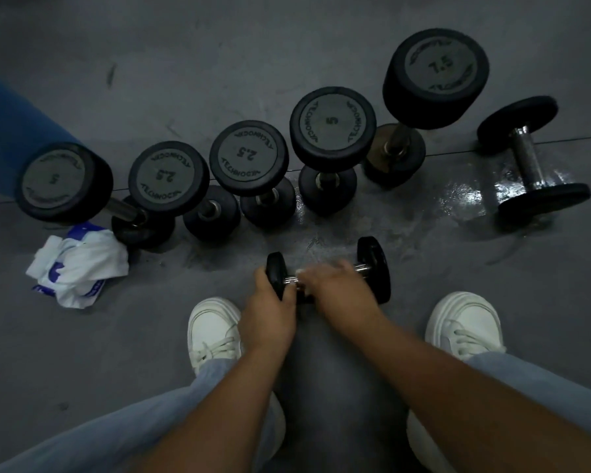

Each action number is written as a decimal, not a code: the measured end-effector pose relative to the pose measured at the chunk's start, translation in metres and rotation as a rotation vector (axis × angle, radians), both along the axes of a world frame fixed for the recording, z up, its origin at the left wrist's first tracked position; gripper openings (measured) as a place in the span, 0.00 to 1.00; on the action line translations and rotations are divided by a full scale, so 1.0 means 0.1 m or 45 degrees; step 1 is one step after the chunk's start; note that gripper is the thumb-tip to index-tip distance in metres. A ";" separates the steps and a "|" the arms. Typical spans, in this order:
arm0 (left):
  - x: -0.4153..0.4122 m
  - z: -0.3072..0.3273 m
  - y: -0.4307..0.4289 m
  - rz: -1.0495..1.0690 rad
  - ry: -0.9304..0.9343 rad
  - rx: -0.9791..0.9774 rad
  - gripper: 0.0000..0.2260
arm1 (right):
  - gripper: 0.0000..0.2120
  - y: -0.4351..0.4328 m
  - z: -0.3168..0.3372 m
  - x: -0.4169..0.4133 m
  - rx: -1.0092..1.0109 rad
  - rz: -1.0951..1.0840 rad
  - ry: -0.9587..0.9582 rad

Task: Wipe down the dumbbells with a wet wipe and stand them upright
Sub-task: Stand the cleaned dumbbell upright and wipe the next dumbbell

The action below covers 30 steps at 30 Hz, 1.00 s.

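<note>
- The small black dumbbell with a chrome handle lies on its side on the dark grey rubber floor, between and just ahead of the two white lace-up sneakers.
- Behind it, five black round-headed dumbbells stand upright in a curved row from the left to the upper right. Their top heads nearly touch, so the row leaves no passage.
- A larger black dumbbell with a chrome handle lies flat at the right end, apart from the nearest upright one.
- A glossy wet patch covers the floor between the row and the flat dumbbell.
- A crumpled white and blue wipe packet lies at the left, against the base of the leftmost upright dumbbell.
- The floor is open beyond the row and to the right of the small dumbbell.
- Left hand: the fingers are curled over the left head of the small dumbbell and grip it. The forearm enters from the lower left.
- Right hand: motion-blurred, it is laid over the chrome handle with the fingers wrapped downward. It appears to clasp a white wet wipe against the handle.
</note>
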<state>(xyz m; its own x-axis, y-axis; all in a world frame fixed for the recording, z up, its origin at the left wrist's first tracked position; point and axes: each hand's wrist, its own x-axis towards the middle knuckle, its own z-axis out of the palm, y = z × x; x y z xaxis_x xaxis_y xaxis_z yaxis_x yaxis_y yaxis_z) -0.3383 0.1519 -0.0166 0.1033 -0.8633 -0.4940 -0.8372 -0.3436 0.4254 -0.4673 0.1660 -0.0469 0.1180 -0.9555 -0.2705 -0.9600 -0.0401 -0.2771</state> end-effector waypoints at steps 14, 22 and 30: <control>0.02 -0.01 -0.28 -0.058 0.229 0.027 0.34 | 0.15 -0.21 0.09 -0.05 -0.030 -0.105 0.022; 0.06 -0.02 -0.39 -0.252 0.124 0.094 0.39 | 0.12 -0.30 0.07 -0.10 -0.026 -0.178 0.021; -0.07 0.01 -0.06 -0.139 0.023 0.108 0.37 | 0.09 -0.26 0.05 -0.28 -0.105 -0.245 0.044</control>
<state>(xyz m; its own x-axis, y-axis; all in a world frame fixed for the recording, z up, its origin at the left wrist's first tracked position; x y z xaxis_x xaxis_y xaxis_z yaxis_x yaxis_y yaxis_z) -0.3456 0.1463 -0.0158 0.0015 -0.8238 -0.5669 -0.8640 -0.2865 0.4140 -0.4957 0.1398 -0.0424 -0.0767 -0.9785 -0.1913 -0.9611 0.1236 -0.2470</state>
